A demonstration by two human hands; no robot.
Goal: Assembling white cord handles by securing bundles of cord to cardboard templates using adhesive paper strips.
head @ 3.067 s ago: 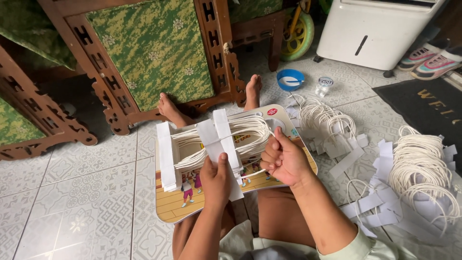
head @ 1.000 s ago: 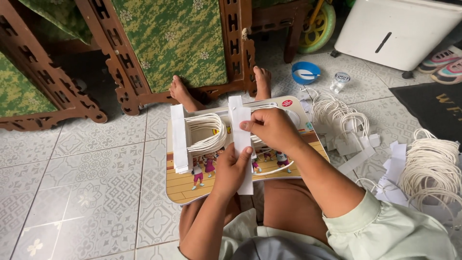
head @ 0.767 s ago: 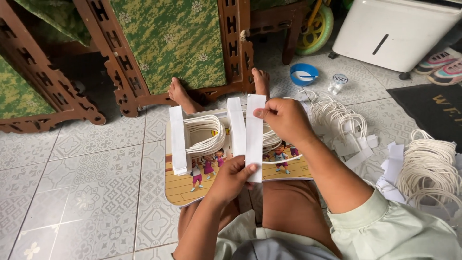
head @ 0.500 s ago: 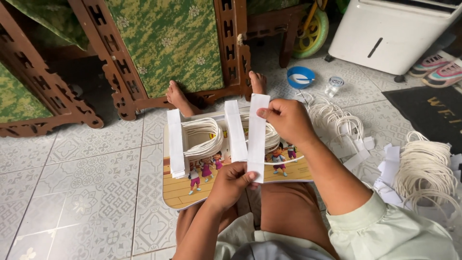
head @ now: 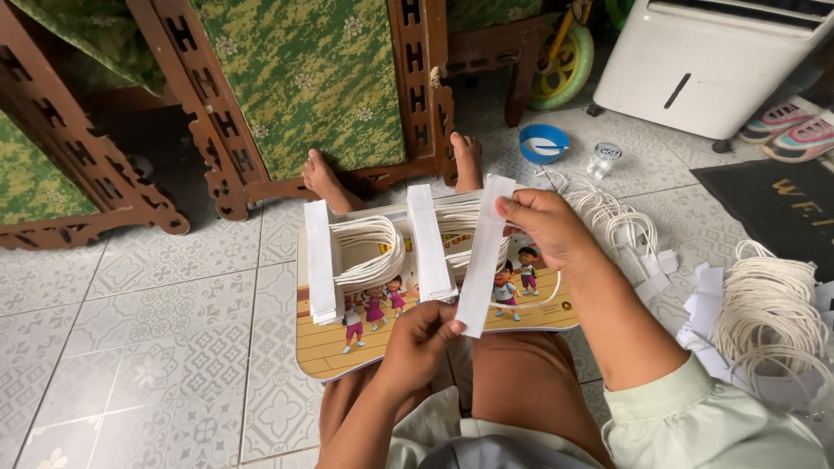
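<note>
1. Your right hand (head: 540,227) pinches the top end of a white paper strip (head: 483,256) between thumb and fingertips, closed on it just above the board.
2. Your left hand (head: 420,341) grips the bottom end of that same strip, fingers curled shut on it at the near edge of the board — the strip runs taut and nearly upright between your two hands.
3. The strip crosses over a bundle of white cord loops (head: 465,230) lying on a picture board (head: 347,347) printed with cartoon children; the board rests flat on your lap.
4. Two more paper bands sit on the board to the left: a middle band (head: 430,241) just beside the strip you hold, and a left band (head: 321,260) near the board's left edge, each wrapped over cord loops (head: 369,252).
5. Your bare feet (head: 321,178) stick out past the far edge of the board, toward a carved wooden frame with green fabric (head: 304,78).
6. To your right, on the tiled floor, lie loose cord loops with paper tags (head: 621,230) and a bigger pile of cord coils (head: 769,304) — well apart from the board.
7. Farther off stand a blue bowl (head: 543,142), a small clear cup (head: 605,156) and a white appliance (head: 708,61).
</note>
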